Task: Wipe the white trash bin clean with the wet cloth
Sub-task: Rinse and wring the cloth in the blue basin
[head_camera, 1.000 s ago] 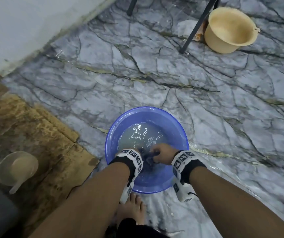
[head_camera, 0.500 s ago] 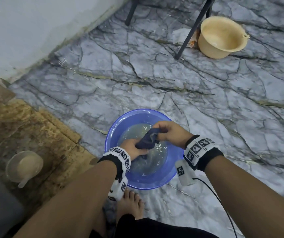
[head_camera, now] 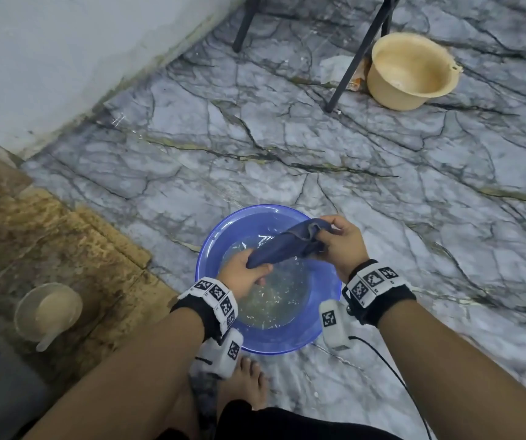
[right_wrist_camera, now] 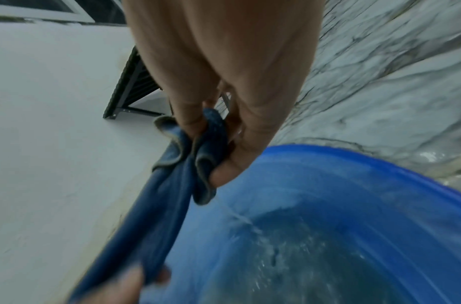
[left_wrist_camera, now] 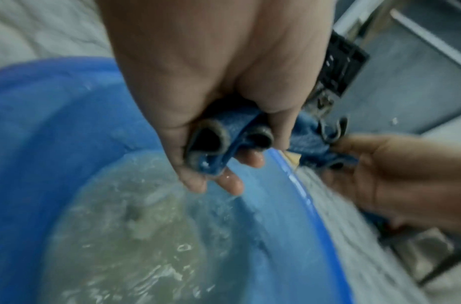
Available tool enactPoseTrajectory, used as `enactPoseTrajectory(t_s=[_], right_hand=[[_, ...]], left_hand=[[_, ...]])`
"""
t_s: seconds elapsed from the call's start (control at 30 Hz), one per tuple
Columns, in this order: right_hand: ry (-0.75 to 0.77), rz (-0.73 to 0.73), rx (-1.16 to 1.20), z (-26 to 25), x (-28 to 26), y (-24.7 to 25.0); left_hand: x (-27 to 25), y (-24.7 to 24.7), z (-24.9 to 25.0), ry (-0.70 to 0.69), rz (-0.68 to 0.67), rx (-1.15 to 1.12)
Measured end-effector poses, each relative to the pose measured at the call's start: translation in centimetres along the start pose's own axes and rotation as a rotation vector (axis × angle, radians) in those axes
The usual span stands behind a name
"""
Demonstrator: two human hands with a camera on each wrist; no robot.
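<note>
Cloth [head_camera: 283, 249], underwater a second ago, now stretches above the blue basin [head_camera: 206, 265]; left hand [head_camera: 244, 274] and right hand [head_camera: 341, 246] each grip an end; wringing likely next; white bin unseen.

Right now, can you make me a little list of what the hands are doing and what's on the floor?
left hand: grips one end of the cloth
right hand: grips the other end
cloth: dark blue, wet, stretched between both hands above the basin
basin: blue, on the floor, holds cloudy water
bin: pale, standing far off by a black leg
scoop: on the left, near the brown mat
</note>
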State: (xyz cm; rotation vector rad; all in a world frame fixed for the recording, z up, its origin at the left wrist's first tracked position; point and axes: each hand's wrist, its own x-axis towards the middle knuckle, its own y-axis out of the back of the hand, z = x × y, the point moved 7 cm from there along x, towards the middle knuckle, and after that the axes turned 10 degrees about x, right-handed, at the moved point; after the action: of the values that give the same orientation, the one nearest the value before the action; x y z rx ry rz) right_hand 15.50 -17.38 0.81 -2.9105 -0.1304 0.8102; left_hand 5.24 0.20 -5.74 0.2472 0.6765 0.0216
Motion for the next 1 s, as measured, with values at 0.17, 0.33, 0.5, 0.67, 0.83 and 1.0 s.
enactPoseTrajectory(t_s=[0.17,0.33,0.5,0.67,0.83,1.0], right_hand=[[0.064,-0.007,-0.014,2.5,-1.7,-1.2],[0.191,-0.180,-0.295,4.5,-4.1,-4.2],[0.245,-0.425,-0.530,4.5,-5.9,-5.7],[-0.017,-0.614,-0.516,4.4,-5.1,-4.3],[0.252,-0.452,-0.691,0.7,-3.2,-4.0],[0.323,-0.699,-0.823,2.3,-3.7,-7.0]], left_hand=[[-0.3,-1.0,1.6,0.096,0.060,-0.427],[-0.5,-2.6,2.8,0.134,-0.064,-0.675],[-0.9,-1.6,2.5,0.116,-0.073,-0.653],[-1.3,-1.4,1.2,0.153,-0.116,-0.588],[-1.7,-1.7,0.9,0.131,-0.226,-0.545],[-2.7,-1.9,2.0,0.039,-0.342,-0.446]])
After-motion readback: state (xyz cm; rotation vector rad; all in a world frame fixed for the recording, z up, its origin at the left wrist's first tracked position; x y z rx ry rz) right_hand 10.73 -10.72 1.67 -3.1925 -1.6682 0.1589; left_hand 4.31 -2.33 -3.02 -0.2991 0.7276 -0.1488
